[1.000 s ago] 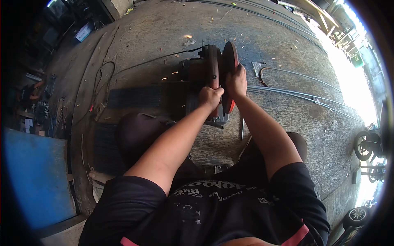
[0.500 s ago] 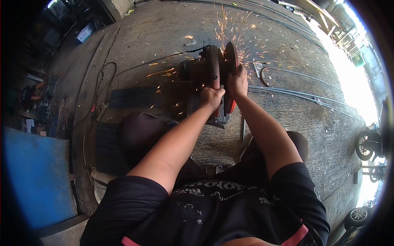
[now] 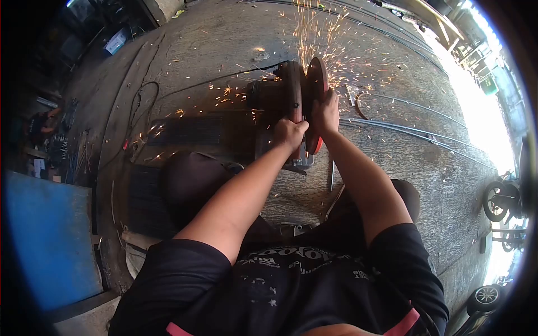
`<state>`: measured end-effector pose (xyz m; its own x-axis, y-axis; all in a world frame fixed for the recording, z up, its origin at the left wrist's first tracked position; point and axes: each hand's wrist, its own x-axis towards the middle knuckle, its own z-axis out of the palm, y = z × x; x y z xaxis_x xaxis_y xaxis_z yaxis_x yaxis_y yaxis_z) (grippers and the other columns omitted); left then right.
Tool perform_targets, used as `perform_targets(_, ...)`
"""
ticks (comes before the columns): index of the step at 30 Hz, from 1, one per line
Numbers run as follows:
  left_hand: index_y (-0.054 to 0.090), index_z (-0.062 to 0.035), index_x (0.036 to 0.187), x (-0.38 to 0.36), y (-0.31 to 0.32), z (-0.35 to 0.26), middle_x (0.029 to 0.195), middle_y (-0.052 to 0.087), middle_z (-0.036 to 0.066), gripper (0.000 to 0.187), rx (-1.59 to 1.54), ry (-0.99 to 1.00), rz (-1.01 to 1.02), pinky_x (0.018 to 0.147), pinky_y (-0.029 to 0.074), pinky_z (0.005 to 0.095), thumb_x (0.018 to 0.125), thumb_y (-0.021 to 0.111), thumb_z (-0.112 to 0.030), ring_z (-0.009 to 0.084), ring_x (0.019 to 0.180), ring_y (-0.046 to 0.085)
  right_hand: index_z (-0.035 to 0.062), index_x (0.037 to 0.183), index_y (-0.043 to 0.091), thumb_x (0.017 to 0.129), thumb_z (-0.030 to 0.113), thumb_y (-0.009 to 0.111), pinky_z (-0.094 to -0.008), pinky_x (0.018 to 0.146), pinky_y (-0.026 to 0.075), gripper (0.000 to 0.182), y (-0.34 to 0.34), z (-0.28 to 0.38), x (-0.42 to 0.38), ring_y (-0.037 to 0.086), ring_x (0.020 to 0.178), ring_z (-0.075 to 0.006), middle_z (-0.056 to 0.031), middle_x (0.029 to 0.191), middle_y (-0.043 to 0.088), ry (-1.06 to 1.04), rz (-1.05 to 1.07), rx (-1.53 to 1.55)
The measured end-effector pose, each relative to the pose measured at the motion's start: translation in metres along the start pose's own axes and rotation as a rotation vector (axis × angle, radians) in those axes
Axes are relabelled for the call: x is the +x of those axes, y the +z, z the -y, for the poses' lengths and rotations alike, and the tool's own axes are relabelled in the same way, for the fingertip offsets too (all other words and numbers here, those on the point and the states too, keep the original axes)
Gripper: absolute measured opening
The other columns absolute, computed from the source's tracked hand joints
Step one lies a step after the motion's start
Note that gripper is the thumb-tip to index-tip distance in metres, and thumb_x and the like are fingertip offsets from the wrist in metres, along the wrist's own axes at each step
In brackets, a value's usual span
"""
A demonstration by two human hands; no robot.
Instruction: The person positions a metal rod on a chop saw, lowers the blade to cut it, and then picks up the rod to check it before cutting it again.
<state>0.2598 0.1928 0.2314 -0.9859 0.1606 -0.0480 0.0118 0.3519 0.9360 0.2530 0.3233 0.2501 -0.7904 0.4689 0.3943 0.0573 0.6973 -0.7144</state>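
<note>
A cut-off saw [image 3: 292, 89] with a large round red-edged disc or guard [image 3: 318, 78] stands on the floor between my knees. My left hand [image 3: 290, 133] is wrapped round the saw's handle. On the right side of the disc part lies my right hand [image 3: 326, 112], its fingers close together and pointing forward; what they hold against it is hidden. Orange sparks [image 3: 308, 33] spray from beyond the saw and scatter to both sides. Thin metal rods [image 3: 392, 126] run off to the right from beside the saw.
Dark bundled bars [image 3: 185, 130] lie left of the saw, near a looped black cable [image 3: 147, 95]. A blue panel [image 3: 50, 241] fills the lower left. Another person [image 3: 42, 124] is at the far left. Motorcycle wheels [image 3: 496, 200] show at the right edge.
The spray of sparks has grown denser and spreads wider, with more sparks to the left. Both hands stay in nearly the same place on the saw.
</note>
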Motion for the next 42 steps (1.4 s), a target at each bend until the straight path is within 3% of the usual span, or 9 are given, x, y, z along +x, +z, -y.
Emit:
perform_targets(2,0.064,0.001,0.067,0.002,0.001,0.004,0.062,0.061,0.024,0.036,-0.005,0.007,-0.009,0.061,0.051,0.0453,0.068,0.062,-0.035,0.0377,0.064,0.066,0.001,0.128,0.036,0.083,0.013,0.057,-0.0509,0.089,0.045,0.051,-0.002,0.002,0.0,0.052,0.107,-0.0467,-0.027,0.118,0.048,-0.001,0.004,-0.007)
perform_targets(4,0.063,0.0011,0.065,0.003,0.0,0.004,0.059,0.06,0.024,0.036,0.07,0.026,0.019,0.06,0.05,0.0453,0.068,0.061,-0.035,0.0377,0.062,0.065,0.0007,0.134,0.034,0.085,0.016,0.059,-0.0477,0.096,0.042,0.057,-0.004,0.002,0.001,0.046,0.117,-0.0443,-0.0258,0.126,0.045,0.072,0.089,0.016)
perform_targets(17,0.064,-0.0002,0.063,0.005,0.007,0.015,0.056,0.06,0.02,0.034,-0.014,0.013,-0.025,0.058,0.052,0.0436,0.068,0.062,-0.034,0.0353,0.059,0.066,-0.0007,0.132,0.035,0.085,0.017,0.058,-0.0476,0.095,0.043,0.055,-0.002,0.0,0.002,0.047,0.115,-0.0453,-0.0276,0.124,0.046,0.075,0.078,0.02)
perform_targets(19,0.062,0.0058,0.059,0.001,0.004,0.007,0.049,0.059,0.015,0.035,0.023,0.07,-0.072,0.046,0.051,0.0346,0.074,0.062,-0.026,0.0218,0.046,0.064,-0.0006,0.132,0.035,0.085,0.017,0.057,-0.0483,0.094,0.043,0.055,0.0,-0.003,0.003,0.047,0.115,-0.0457,-0.0281,0.124,0.046,0.041,0.058,0.02)
perform_targets(26,0.061,0.0056,0.058,-0.006,0.002,-0.005,0.048,0.058,0.014,0.037,-0.089,0.0,-0.05,0.047,0.051,0.0347,0.074,0.061,-0.028,0.0227,0.047,0.064,-0.0015,0.131,0.035,0.084,0.016,0.057,-0.0491,0.094,0.043,0.054,-0.002,0.0,0.002,0.047,0.114,-0.0462,-0.0282,0.122,0.046,0.037,0.069,0.012)
perform_targets(32,0.059,0.006,0.058,0.005,0.01,0.024,0.049,0.058,0.015,0.037,0.2,0.235,-0.126,0.047,0.052,0.0354,0.075,0.062,-0.027,0.0229,0.048,0.065,-0.0019,0.125,0.037,0.084,0.014,0.059,-0.049,0.091,0.043,0.05,-0.004,0.004,0.002,0.047,0.111,-0.046,-0.0278,0.117,0.046,0.077,0.09,-0.011)
perform_targets(35,0.061,0.003,0.058,-0.007,0.003,0.001,0.051,0.058,0.018,0.039,-0.063,0.089,-0.079,0.051,0.052,0.0375,0.076,0.059,-0.032,0.0264,0.051,0.065,-0.0018,0.125,0.037,0.084,0.014,0.059,-0.049,0.09,0.043,0.049,-0.001,-0.002,0.001,0.048,0.109,-0.0463,-0.0279,0.116,0.047,-0.006,0.042,-0.016)
perform_targets(37,0.068,0.0002,0.087,-0.005,-0.002,-0.001,0.077,0.068,0.022,0.035,-0.067,-0.032,0.021,0.066,0.053,0.0397,0.067,0.066,-0.029,0.0342,0.073,0.068,-0.0018,0.124,0.037,0.084,0.014,0.059,-0.0492,0.09,0.043,0.049,-0.002,-0.002,0.002,0.049,0.107,-0.0463,-0.0281,0.116,0.047,0.01,0.073,-0.025)
perform_targets(42,0.066,0.0015,0.077,0.0,0.0,0.011,0.071,0.065,0.023,0.034,0.134,0.139,-0.012,0.064,0.053,0.0402,0.068,0.065,-0.032,0.0336,0.07,0.068,-0.0018,0.123,0.037,0.083,0.013,0.059,-0.0493,0.089,0.043,0.048,-0.002,-0.002,0.001,0.049,0.107,-0.046,-0.0281,0.114,0.047,-0.002,0.073,-0.006)
